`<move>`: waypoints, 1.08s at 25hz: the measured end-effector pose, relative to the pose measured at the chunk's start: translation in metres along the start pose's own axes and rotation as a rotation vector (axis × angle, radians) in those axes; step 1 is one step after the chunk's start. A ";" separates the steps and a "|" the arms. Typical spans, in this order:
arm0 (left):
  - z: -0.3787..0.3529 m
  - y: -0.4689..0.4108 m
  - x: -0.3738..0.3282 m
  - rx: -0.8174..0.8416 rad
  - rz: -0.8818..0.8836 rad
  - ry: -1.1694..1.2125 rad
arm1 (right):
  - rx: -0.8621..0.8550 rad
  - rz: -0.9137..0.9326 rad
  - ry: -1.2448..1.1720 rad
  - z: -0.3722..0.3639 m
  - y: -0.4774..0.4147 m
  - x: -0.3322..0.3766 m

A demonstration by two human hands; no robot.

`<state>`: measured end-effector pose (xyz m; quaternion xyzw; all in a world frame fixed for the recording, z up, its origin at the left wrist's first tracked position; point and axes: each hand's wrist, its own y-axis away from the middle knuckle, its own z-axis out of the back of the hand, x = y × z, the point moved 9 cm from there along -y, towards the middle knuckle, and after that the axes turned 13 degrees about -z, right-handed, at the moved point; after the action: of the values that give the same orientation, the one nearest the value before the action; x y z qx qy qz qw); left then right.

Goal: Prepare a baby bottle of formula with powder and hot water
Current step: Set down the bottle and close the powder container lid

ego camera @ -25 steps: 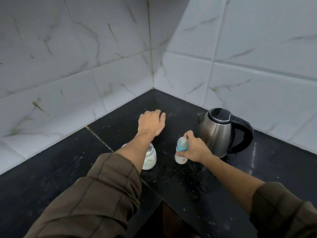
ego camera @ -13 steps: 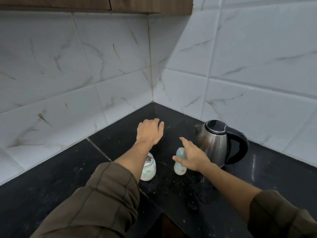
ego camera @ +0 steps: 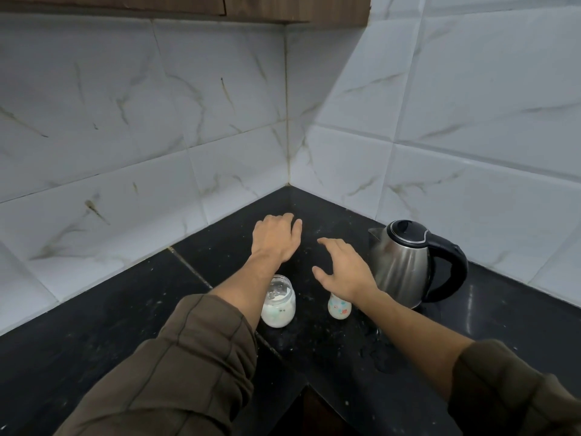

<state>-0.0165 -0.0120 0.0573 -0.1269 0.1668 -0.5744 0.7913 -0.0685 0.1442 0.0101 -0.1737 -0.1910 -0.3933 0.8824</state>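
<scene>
A small baby bottle (ego camera: pixel 339 307) with a printed body stands upright on the black counter (ego camera: pixel 125 335); its top is hidden under my right wrist. My right hand (ego camera: pixel 344 269) hovers above and beyond it, fingers spread, holding nothing. To the bottle's left stands a clear lidless jar of white powder (ego camera: pixel 279 302), partly covered by my left forearm. My left hand (ego camera: pixel 276 239) reaches past the jar toward the corner, palm down, empty. A steel electric kettle (ego camera: pixel 405 262) with a black lid and handle stands to the right of the bottle.
White marble-look tiled walls (ego camera: pixel 220 121) meet in a corner behind the counter. Wooden cabinets (ego camera: pixel 283 7) hang overhead. Drops of water (ego camera: pixel 377 354) lie on the counter in front of the kettle. The counter's inner front edge is at the bottom centre.
My right hand let go of the baby bottle and lifted off it, opening its fingers. The view tilted upward, showing the cabinets. My left hand stayed extended toward the corner.
</scene>
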 end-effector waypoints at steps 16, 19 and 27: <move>-0.015 0.064 0.143 0.057 0.246 -0.041 | 0.431 0.052 0.111 -0.116 -0.056 0.122; -0.021 0.067 0.167 0.062 0.284 -0.028 | 0.558 0.058 0.245 -0.154 -0.063 0.136; -0.042 0.068 0.212 0.097 0.362 0.003 | 0.736 0.123 0.607 -0.210 -0.066 0.148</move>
<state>0.0853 -0.1936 -0.0329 -0.0555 0.1603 -0.4301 0.8867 0.0146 -0.0866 -0.0915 0.2619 -0.0407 -0.2795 0.9229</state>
